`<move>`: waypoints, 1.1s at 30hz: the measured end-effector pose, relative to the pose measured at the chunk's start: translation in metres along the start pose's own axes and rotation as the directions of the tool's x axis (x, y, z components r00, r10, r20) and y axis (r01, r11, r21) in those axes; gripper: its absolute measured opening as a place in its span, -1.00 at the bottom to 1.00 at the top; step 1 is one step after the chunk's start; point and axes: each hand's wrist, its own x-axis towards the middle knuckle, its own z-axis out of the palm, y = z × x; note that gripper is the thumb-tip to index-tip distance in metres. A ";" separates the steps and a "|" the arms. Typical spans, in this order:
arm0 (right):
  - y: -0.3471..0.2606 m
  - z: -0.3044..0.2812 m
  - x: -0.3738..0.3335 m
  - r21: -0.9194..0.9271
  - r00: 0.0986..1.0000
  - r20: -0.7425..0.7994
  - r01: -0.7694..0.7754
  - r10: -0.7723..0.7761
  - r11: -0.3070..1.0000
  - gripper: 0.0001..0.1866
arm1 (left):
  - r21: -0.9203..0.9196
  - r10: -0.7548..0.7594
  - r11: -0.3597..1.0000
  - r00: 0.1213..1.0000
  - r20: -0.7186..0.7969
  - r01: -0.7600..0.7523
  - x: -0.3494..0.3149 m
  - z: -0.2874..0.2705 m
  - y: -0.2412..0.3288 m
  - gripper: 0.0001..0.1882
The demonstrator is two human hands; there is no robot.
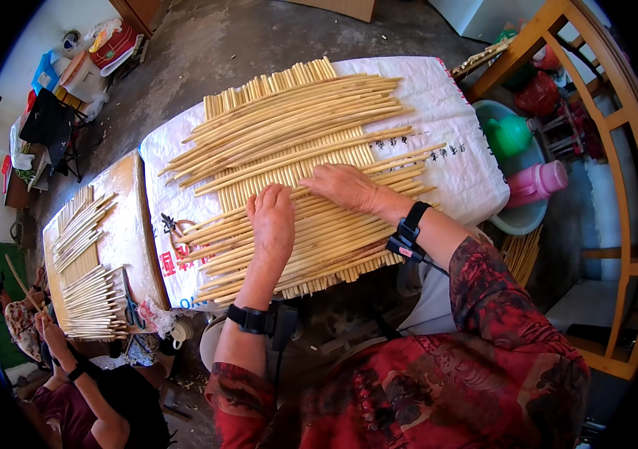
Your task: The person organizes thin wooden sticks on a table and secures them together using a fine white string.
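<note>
Bamboo strips (289, 112): layered crosswise on the white sack-covered bench (454, 120), reaching its near edge.
Left hand (273, 223): I press it flat, fingers extended, gripping nothing.
Right hand (343, 185): flat on the strips, open.

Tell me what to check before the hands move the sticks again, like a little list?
1. Both hands on the sticks: ok. The left hand and right hand lie flat on the woven bamboo strips.
2. Long strips lying in line: not ok. The slanted ones fan out unevenly at their ends.
3. Mat fully on the white sack: not ok. Its near edge overhangs toward the lap.
4. Wrist bands and cables out of the way: ok, both sit behind the hands.
5. Basin with green and pink jugs clear of the strips: ok.
6. Strips woven tightly under the palms: cannot tell.
</note>
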 end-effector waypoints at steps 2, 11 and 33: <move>0.002 0.003 -0.001 0.004 0.999 -0.029 0.014 -0.013 1.000 -0.77 | -0.015 0.016 1.000 1.000 -0.007 -0.016 0.005 -0.001 0.001 -0.71; 0.001 0.003 0.001 -0.004 0.998 -0.055 0.035 -0.035 0.999 -0.76 | -0.011 0.007 1.000 0.999 0.051 -0.006 0.016 0.008 -0.007 -0.83; -0.029 -0.056 0.008 -0.235 0.945 -0.132 0.265 -0.300 0.935 -0.78 | -0.420 0.044 0.865 0.794 0.607 0.274 0.039 -0.065 0.005 -0.81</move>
